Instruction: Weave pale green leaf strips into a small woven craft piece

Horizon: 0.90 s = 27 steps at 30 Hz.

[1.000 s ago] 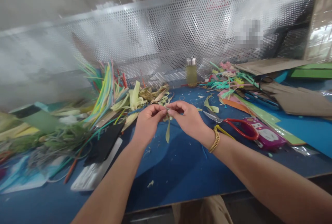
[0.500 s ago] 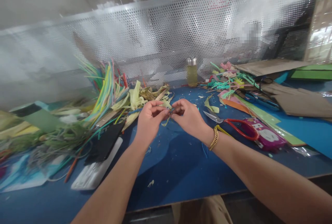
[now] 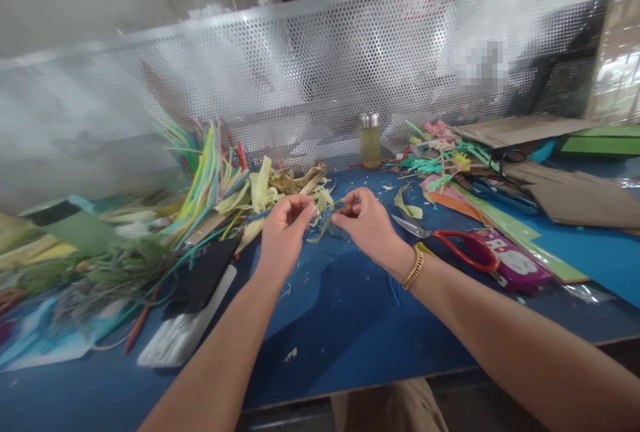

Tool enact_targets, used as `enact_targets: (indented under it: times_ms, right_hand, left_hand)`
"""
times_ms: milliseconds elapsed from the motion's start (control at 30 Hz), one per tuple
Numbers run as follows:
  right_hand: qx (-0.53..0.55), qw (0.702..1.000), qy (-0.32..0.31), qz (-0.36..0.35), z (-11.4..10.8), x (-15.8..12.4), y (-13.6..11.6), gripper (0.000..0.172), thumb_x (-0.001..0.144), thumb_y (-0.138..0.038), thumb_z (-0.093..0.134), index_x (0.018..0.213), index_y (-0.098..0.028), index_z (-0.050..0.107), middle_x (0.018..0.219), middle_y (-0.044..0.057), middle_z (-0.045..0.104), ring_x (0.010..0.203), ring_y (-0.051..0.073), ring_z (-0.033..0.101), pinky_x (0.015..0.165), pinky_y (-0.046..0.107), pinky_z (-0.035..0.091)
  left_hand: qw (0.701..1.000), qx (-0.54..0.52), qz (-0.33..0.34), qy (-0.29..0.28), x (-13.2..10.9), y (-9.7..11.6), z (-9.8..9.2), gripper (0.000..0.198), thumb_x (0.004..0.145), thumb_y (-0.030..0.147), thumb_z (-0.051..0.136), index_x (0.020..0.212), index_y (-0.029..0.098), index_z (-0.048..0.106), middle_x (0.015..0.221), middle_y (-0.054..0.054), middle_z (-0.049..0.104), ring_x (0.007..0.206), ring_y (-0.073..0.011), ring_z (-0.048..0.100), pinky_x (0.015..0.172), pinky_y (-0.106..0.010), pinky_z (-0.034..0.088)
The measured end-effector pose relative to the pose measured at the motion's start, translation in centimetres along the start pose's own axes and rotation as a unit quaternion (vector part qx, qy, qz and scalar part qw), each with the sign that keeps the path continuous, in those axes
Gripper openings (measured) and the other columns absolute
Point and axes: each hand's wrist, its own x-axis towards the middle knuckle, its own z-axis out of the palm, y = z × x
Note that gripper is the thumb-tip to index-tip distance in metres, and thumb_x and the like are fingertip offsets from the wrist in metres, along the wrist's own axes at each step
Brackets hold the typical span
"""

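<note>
Over the middle of the blue table, my right hand point(image 3: 370, 222) pinches a thin, pale green husk strip point(image 3: 325, 227) between thumb and fingertips. A gold bracelet point(image 3: 414, 268) circles that wrist. My left hand point(image 3: 285, 229) is a little apart to the left, its thumb and fingers closed together at the tips; what lies between them is too small to make out. Behind my left hand is a heap of dry, pale husks point(image 3: 261, 185). Red-handled scissors point(image 3: 463, 249) lie to the right of my right hand, blades pointing at it. A curled husk piece point(image 3: 407, 204) lies above them.
A purple case point(image 3: 523, 262) sits beside the scissors. Paper flowers point(image 3: 443, 155), brown cardboard point(image 3: 590, 195) and a glass bottle point(image 3: 370, 142) stand or lie farther back. Coloured stems point(image 3: 200, 179), green yarn point(image 3: 125, 262) and a black phone-like slab point(image 3: 203, 282) are left. A perforated metal panel point(image 3: 320, 72) borders the table.
My hands have drawn slightly apart, the left one moving left and the right one right. More of the green strip shows between them.
</note>
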Motion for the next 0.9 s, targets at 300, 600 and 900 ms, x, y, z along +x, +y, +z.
enact_targets:
  times_ms: [300, 600, 900]
  right_hand:
    - [0.035, 0.999, -0.001, 0.013, 0.09, 0.18, 0.16, 0.028, 0.069, -0.021, 0.07, 0.086, -0.021, 0.048, 0.073, -0.001, 0.064, 0.069, 0.014, 0.063, 0.062, 0.027, 0.048]
    - [0.001, 1.0, -0.008, -0.003, 0.23, -0.1, -0.17, 0.02, 0.072, -0.017, 0.065, 0.086, -0.02, 0.052, 0.073, -0.001, 0.062, 0.067, 0.013, 0.061, 0.063, 0.027, 0.046]
    - [0.02, 0.999, -0.022, -0.023, 0.45, -0.02, 0.51, 0.016, 0.072, -0.015, 0.065, 0.083, -0.02, 0.054, 0.074, -0.001, 0.062, 0.069, 0.013, 0.062, 0.064, 0.027, 0.048]
  left_hand:
    - [0.992, 0.081, 0.08, -0.045, 0.13, 0.38, -0.28, 0.018, 0.075, 0.029, 0.073, 0.091, 0.022, 0.073, 0.094, -0.003, 0.068, 0.084, -0.0165, 0.061, 0.078, -0.029, 0.047]
    - [0.992, 0.08, 0.08, -0.06, 0.39, 0.03, -0.26, 0.013, 0.076, 0.029, 0.071, 0.086, 0.022, 0.076, 0.087, -0.003, 0.067, 0.081, -0.0168, 0.061, 0.079, -0.03, 0.046]
    - [0.996, 0.059, -0.005, -0.066, 0.14, 0.18, 0.02, 0.02, 0.075, 0.037, 0.071, 0.083, 0.019, 0.072, 0.08, -0.002, 0.066, 0.075, -0.0158, 0.057, 0.072, -0.028, 0.043]
